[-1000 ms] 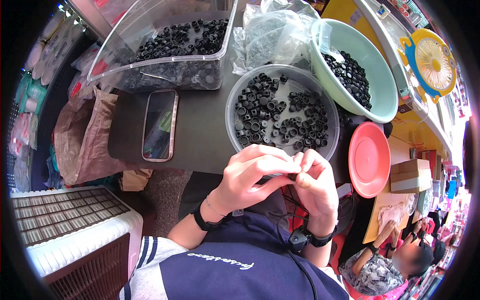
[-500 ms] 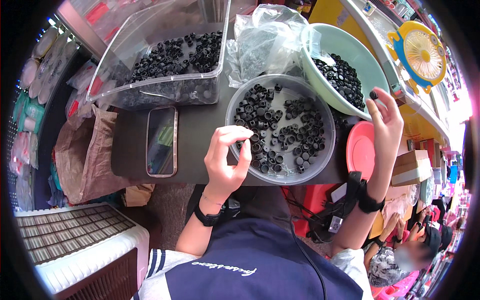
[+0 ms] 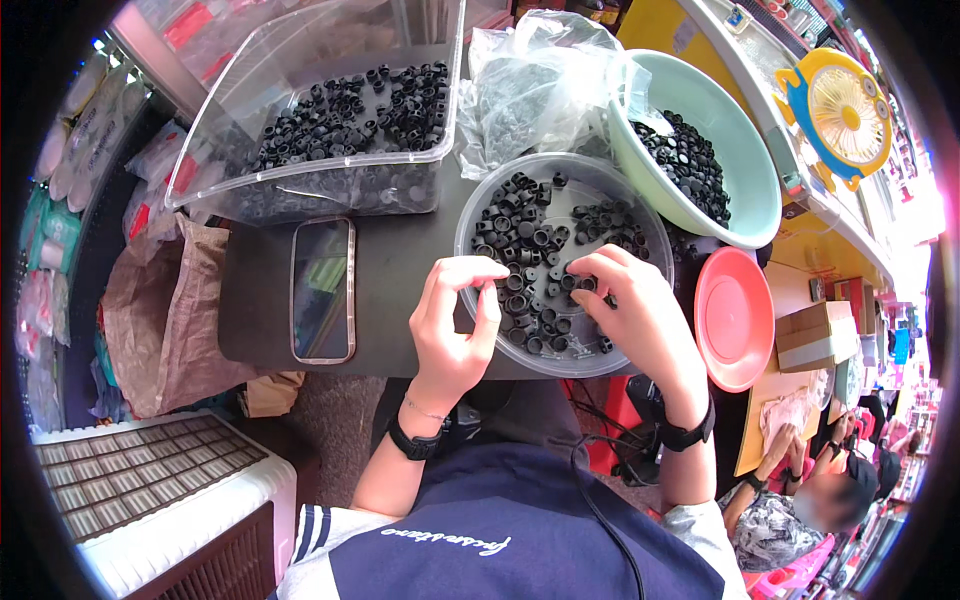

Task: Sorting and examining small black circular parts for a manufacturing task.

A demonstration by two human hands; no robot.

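A round clear tub [image 3: 662, 268] stands before me, holding many small black plastic caps and rings. At its near left side is my left hand [image 3: 450, 320], thumb and forefinger curled toward each other in a pinch; whatever sits between them is too small to make out. My right hand [image 3: 645, 315] reaches over the tub from the right, fingers bent. A small black plastic cap [image 3: 570, 282] shows at its fingertips, against other black pieces. Behind on the right, a pale green bowl [image 3: 745, 180] holds more black caps.
A large clear bin [image 3: 300, 172] of black parts stands back left, beside a plastic bag [image 3: 535, 90]. A phone [image 3: 323, 290] lies on the dark table [image 3: 255, 310]. Right are a pink-red dish [image 3: 735, 320], a cardboard box [image 3: 815, 335] and a yellow-blue fan [image 3: 845, 115]. Another person sits far right.
My right hand has moved left and down from beside the green bowl, where it held a black cap, to over the clear tub. My left hand has hardly moved.
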